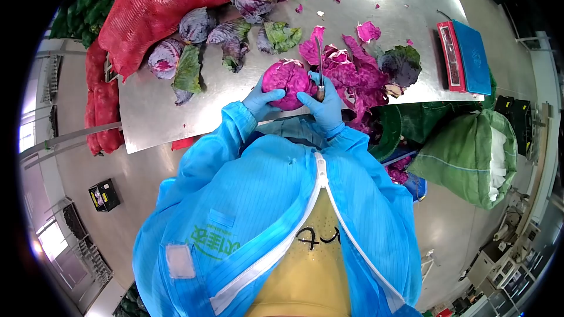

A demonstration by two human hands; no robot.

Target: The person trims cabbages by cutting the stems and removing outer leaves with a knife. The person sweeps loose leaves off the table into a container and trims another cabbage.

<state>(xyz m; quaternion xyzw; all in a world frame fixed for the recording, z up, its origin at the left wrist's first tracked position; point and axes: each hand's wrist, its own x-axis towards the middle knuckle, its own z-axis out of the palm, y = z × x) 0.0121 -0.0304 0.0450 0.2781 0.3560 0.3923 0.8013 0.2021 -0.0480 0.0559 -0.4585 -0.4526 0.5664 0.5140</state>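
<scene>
The left hand (261, 100) is clasping the cabbage (286, 85), and the right hand (327, 105) is gripping the knife (321, 69) while its thumb is touching the cabbage too. The cabbage is sitting between both hands, near the front of the table (154, 120), beside loose leaves (346, 79). The knife is pointing forward. For safe work, the left hand should be bearing the weight, its fingers lying clear of the blade (319, 54).

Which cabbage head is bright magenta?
The held cabbage head, between the left hand and the right hand, which also holds a knife. The other three heads, beside the red mesh sack, are duller purple.
</scene>
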